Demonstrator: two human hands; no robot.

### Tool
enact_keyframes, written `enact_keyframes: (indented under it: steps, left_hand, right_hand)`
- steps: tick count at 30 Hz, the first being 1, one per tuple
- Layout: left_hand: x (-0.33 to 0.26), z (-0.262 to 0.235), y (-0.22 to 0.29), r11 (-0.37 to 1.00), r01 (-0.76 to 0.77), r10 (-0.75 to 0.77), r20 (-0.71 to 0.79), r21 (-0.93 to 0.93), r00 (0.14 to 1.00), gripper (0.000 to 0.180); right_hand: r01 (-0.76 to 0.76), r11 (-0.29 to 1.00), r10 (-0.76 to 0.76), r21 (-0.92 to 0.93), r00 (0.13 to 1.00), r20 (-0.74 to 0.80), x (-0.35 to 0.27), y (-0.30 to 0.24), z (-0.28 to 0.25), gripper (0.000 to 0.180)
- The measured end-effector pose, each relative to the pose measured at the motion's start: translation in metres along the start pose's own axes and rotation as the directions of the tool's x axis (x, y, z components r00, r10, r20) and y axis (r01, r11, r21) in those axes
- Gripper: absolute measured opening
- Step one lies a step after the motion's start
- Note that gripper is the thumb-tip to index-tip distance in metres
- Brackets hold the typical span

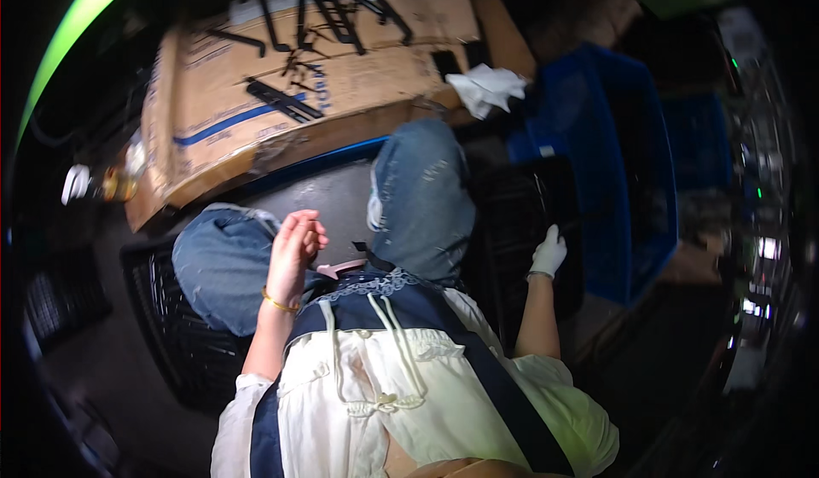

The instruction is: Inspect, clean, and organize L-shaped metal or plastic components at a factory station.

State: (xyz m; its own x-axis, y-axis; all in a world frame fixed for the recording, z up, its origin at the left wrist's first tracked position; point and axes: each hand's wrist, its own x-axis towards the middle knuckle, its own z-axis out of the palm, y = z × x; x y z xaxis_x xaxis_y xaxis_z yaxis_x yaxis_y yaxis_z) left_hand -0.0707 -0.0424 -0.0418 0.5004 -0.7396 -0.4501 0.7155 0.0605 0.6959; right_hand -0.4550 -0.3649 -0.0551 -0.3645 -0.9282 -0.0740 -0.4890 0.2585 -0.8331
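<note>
My bare left hand, with a yellow bracelet at its wrist, hangs above my left thigh. Its fingers are loosely bent and slightly apart, and nothing shows in them. On the right, my white-gloved right hand is at a black crate holding dark parts too dim to name. Its fingers look drawn in, and whatever they may grip is hidden. Ahead of my knees, several black metal brackets and small dark pieces lie on a cardboard box. A pair of flat black bars lies nearer me.
A crumpled white cloth rests on the box's right corner. Blue bins stand to the right. Beside my left leg is another black crate. A bottle with a white cap is left of the box.
</note>
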Motion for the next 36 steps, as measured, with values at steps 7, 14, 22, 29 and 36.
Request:
enact_keyframes:
  steps: [7,14,22,29,36]
  left_hand:
    - [0.020,0.027,0.002,0.997,-0.012,0.002,0.129,0.073,0.992,0.024]
    - [0.021,0.040,-0.012,0.989,0.047,-0.070,0.167,0.139,0.983,0.024]
    - [0.023,0.024,-0.007,0.991,0.033,-0.044,0.078,0.133,0.996,0.024]
    - [0.070,-0.010,0.028,0.811,-0.290,0.339,-0.004,0.509,0.941,0.019]
    - [0.147,-0.054,0.077,0.062,-0.347,0.714,0.202,0.936,0.671,0.022]
  right_hand:
    - [-0.211,0.772,0.149,-0.600,0.977,-0.152,-0.043,0.199,-0.115,0.061]
    - [-0.436,0.585,0.512,-0.684,0.852,-0.106,-0.036,0.295,-0.131,0.059]
    - [-0.495,0.662,0.553,-0.563,0.830,-0.080,0.015,0.326,-0.112,0.044]
    - [-0.109,0.990,0.057,0.094,0.897,0.438,-0.036,0.038,0.032,0.031]
    - [0.717,0.671,-0.655,0.189,0.453,0.605,-0.161,-0.122,0.101,0.023]
